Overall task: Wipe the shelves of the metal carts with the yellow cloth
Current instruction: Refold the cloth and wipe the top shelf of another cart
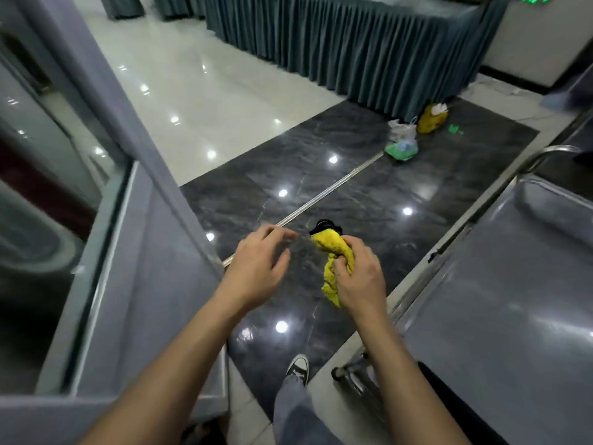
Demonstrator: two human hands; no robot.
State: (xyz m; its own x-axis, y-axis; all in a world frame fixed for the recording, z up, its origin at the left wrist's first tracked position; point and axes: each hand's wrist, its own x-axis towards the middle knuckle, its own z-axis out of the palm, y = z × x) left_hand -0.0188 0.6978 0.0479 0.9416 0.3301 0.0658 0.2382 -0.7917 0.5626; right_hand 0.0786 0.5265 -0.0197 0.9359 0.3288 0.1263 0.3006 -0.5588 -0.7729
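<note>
- Holding the yellow cloth (pixel 333 261) bunched up, the right hand (pixel 361 277) has its fingers curled round it; cloth hangs out above and below the grip, over the dark floor tiles (pixel 353 187).
- Left hand (pixel 256 268) just beside the cloth, not touching it, fingers loosely spread and relaxed, holding nothing.
- Metal cart (pixel 500 300) on the right, top shelf bare and shiny, rail handle at its far end; cloth is off its left edge, not on the shelf.
- Second grey cart (pixel 134 268) on the left, blurred.
- Plastic bags (pixel 402 139) and a yellow bag (pixel 431 118) on the floor near the skirted desk (pixel 353 43) corner.
- Person's shoe (pixel 298 369) visible below the hands.
</note>
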